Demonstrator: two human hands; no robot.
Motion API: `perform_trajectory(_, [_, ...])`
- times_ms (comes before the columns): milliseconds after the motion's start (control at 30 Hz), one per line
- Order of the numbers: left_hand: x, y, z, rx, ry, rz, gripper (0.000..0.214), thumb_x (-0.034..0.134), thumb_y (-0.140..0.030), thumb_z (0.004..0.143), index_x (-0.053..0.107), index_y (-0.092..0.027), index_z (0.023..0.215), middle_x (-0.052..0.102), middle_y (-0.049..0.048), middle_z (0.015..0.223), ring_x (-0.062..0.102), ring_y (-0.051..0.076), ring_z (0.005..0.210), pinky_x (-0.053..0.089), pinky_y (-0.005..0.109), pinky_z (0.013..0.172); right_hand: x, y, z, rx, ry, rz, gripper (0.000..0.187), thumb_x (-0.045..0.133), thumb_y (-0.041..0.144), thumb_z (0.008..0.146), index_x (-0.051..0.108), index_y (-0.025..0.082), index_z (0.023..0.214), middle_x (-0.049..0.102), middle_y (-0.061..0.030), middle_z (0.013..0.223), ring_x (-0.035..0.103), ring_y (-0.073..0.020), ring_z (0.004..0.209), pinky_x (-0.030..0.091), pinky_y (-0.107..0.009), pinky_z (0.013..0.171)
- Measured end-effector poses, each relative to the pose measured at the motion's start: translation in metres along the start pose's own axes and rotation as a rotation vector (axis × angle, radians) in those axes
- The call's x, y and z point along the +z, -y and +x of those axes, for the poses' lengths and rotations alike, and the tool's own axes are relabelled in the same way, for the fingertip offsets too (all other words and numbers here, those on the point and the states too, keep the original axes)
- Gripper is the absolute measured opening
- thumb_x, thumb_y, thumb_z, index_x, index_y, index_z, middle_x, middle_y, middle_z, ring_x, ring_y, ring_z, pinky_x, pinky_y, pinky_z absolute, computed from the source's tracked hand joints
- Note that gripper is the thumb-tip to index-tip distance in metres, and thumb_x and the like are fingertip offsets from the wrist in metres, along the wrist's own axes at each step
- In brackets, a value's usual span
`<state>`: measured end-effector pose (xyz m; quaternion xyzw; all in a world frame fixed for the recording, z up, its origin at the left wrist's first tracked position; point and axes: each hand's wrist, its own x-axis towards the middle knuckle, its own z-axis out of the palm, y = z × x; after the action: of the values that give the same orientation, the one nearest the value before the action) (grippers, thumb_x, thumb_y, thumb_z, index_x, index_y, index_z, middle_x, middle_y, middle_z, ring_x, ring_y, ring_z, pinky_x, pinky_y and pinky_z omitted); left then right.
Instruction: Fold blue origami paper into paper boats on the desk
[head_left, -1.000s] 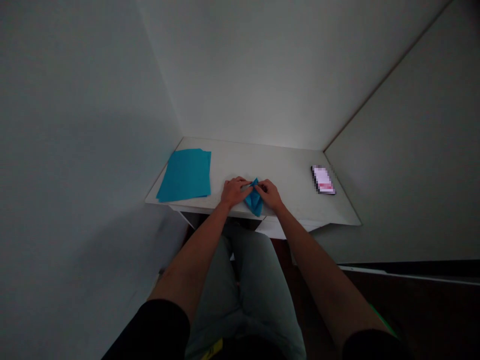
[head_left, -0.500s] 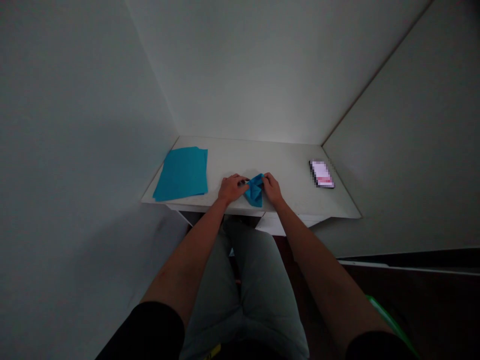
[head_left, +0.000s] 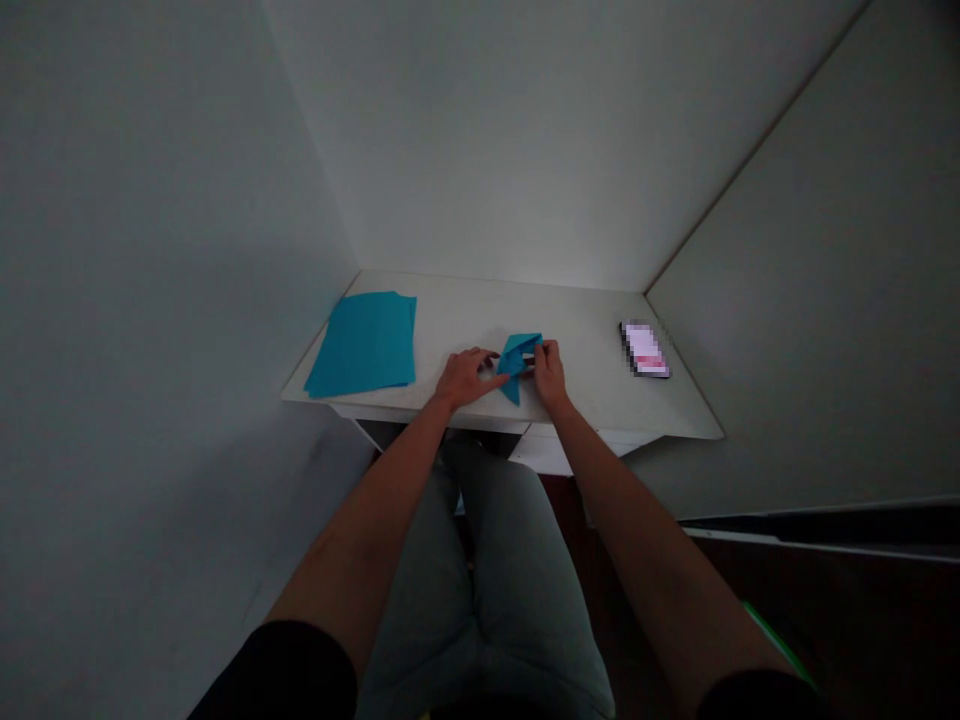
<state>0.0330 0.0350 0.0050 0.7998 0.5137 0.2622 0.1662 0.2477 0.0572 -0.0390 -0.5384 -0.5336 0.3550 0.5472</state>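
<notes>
A small piece of folded blue paper (head_left: 514, 356) is between my two hands over the white tabletop, with a pointed flap hanging toward the front edge. My left hand (head_left: 465, 378) pinches its left side, the thumb stretched across the lower part and the fingertips at the left edge. On the other side, my right hand (head_left: 550, 374) is closed on the right edge, its fingers partly tucked under a raised fold. The exact shape of the folds is too dark and small to make out.
Flat blue paper sheets (head_left: 364, 345) lie stacked at the left of the white table (head_left: 465, 300). A phone with a lit, blurred screen (head_left: 644, 349) rests at the right. Walls enclose the table behind and at both sides. My legs are below its front edge.
The folded paper has turned, and its upper part now reaches farther right and back. My right hand has shifted slightly right; my left thumb reaches farther over the paper.
</notes>
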Motion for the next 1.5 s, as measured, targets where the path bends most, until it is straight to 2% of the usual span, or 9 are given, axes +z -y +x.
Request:
perform_trajectory(200, [0.001,0.001,0.001,-0.014,0.007,0.021,0.033,0.066,-0.036,0.105,0.071,-0.022,0.134,0.078,0.0077,0.122,0.074,0.024,0.105,0.051,0.04,0.103,0.002,0.003,-0.001,-0.006,-0.001,0.028,0.052,0.047,0.081,0.096,0.039,0.03,0.105,0.069,-0.0057,0.105,0.076,-0.022,0.085,0.058,-0.028,0.054])
perform_trajectory(367, [0.006,-0.001,0.002,0.004,0.002,0.073,0.06,0.078,-0.048,0.096,0.062,-0.018,0.145,0.074,0.0129,0.131,0.071,0.03,0.119,0.05,0.042,0.107,0.001,0.005,-0.002,-0.014,0.034,-0.013,0.05,0.05,0.078,0.096,0.038,0.03,0.099,0.067,-0.0033,0.096,0.075,-0.022,0.084,0.058,-0.029,0.055])
perform_trajectory(433, [0.008,-0.002,0.003,-0.025,-0.009,0.101,0.061,0.079,-0.042,0.095,0.06,-0.017,0.147,0.072,0.0148,0.135,0.069,0.033,0.126,0.049,0.043,0.109,0.0,0.006,-0.002,-0.008,0.061,-0.001,0.049,0.051,0.077,0.095,0.039,0.03,0.098,0.067,-0.0027,0.095,0.075,-0.0217,0.081,0.057,-0.03,0.055])
perform_trajectory(567, [0.009,-0.001,0.006,-0.092,-0.04,0.078,0.047,0.062,-0.025,0.104,0.059,-0.019,0.151,0.069,0.0144,0.141,0.07,0.031,0.124,0.051,0.042,0.109,0.001,0.008,-0.002,0.025,0.072,0.024,0.045,0.052,0.073,0.096,0.041,0.03,0.096,0.067,0.0011,0.079,0.072,-0.0202,0.065,0.054,-0.031,0.057])
perform_trajectory(767, [0.011,0.008,0.009,-0.135,-0.117,0.122,0.042,0.045,-0.016,0.109,0.064,-0.019,0.146,0.067,0.0145,0.142,0.069,0.03,0.126,0.053,0.041,0.11,-0.002,0.016,-0.007,0.037,0.041,-0.079,0.035,0.053,0.06,0.097,0.049,0.028,0.083,0.062,0.0033,0.059,0.061,-0.0191,0.058,0.051,-0.032,0.062])
perform_trajectory(900, [0.01,0.012,0.009,-0.227,-0.242,0.125,0.043,0.047,-0.01,0.106,0.065,-0.019,0.143,0.066,0.0161,0.143,0.065,0.031,0.132,0.052,0.043,0.112,-0.007,0.021,-0.009,-0.02,0.032,-0.161,0.034,0.053,0.052,0.093,0.047,0.028,0.069,0.056,0.002,0.057,0.056,-0.0193,0.062,0.047,-0.032,0.064])
perform_trajectory(1000, [0.009,0.012,0.008,-0.282,-0.244,0.14,0.045,0.05,-0.007,0.102,0.067,-0.021,0.141,0.068,0.016,0.142,0.063,0.034,0.133,0.052,0.049,0.111,-0.008,0.021,-0.008,-0.02,0.039,-0.157,0.034,0.051,0.051,0.092,0.047,0.028,0.067,0.053,0.002,0.057,0.053,-0.019,0.062,0.045,-0.032,0.064])
perform_trajectory(1267, [0.01,0.009,0.006,-0.153,-0.161,0.123,0.039,0.059,-0.016,0.1,0.069,-0.023,0.137,0.071,0.0141,0.141,0.062,0.035,0.136,0.048,0.051,0.115,0.001,0.021,-0.008,-0.052,-0.005,-0.148,0.046,0.074,0.066,0.08,0.052,0.027,0.088,0.066,0.0013,0.081,0.054,-0.0159,0.063,0.047,-0.032,0.064])
perform_trajectory(1500, [0.012,0.008,0.006,-0.11,-0.128,0.064,0.052,0.066,-0.019,0.095,0.062,-0.021,0.147,0.071,0.0142,0.143,0.063,0.034,0.136,0.046,0.049,0.117,0.003,0.022,-0.009,-0.088,-0.146,-0.275,0.049,0.058,0.074,0.092,0.053,0.027,0.08,0.061,-0.0008,0.072,0.054,-0.0202,0.069,0.043,-0.035,0.069])
